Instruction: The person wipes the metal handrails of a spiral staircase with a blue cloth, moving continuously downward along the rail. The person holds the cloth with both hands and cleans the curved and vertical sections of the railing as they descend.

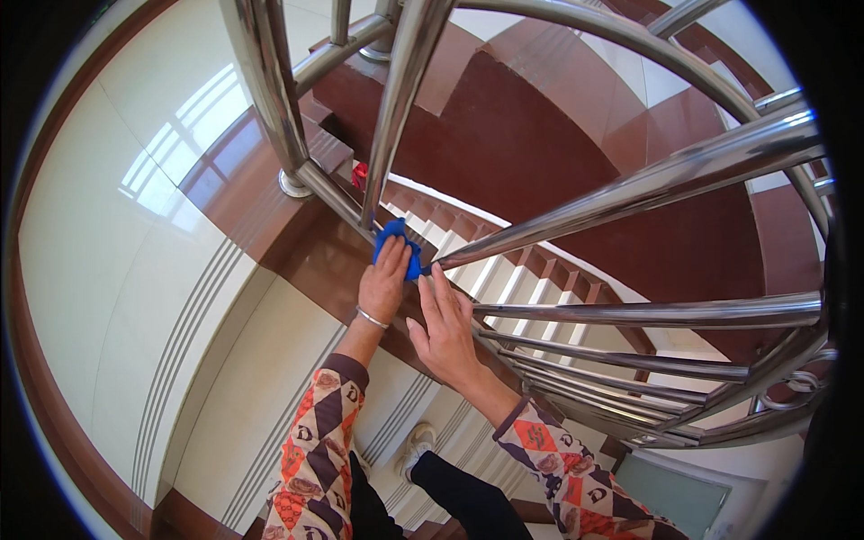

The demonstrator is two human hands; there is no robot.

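Observation:
A blue cloth (pixel 397 244) lies bunched on the lower rail of a stainless steel stair railing (pixel 337 196). My left hand (pixel 386 280) presses it there with the fingers over it, close to the foot of an upright metal bar (pixel 399 94); a silver bangle is on that wrist. Just to the right, my right hand (pixel 444 320) has its fingers apart, with the fingertips at the lower end of another steel bar (pixel 607 202). Whether those fingertips touch the bar I cannot tell. No object shows in the right hand.
Pale stair treads (pixel 229 385) with dark grooved lines run under my arms, and my shoe (pixel 420 449) stands on one. Beyond the railing a lower flight of steps (pixel 540 293) drops away. Several more steel bars (pixel 648 314) fan out at the right. Something red (pixel 360 175) shows behind the rail.

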